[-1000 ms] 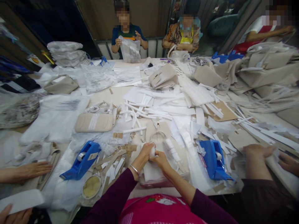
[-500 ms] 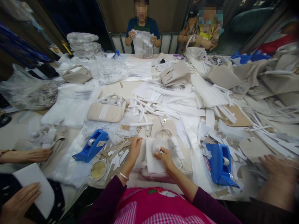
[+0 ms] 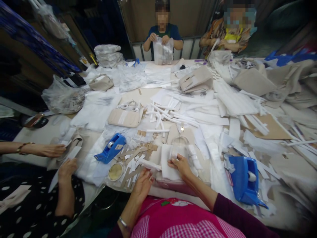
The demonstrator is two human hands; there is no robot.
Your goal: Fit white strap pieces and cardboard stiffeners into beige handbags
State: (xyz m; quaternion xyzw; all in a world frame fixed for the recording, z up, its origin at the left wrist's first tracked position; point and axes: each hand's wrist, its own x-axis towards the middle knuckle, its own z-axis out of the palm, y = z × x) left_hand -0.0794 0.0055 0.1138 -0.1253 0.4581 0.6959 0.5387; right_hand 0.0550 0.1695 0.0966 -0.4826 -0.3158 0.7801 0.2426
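Sheet support at bag (image 3: 205, 165)
Right hand (image 3: 182, 167), grip closure unclear, apparently steadies white sheet (image 3: 166, 167) atop bag; left hand (image 3: 143, 185) open beside it.

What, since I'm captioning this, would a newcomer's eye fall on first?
Probably the blue tape dispenser on the left and its twin on the right. Then the pink apron at the bottom edge. Mid-table, a tangle of white strips lies beyond the right hand, which touches white wrapping.
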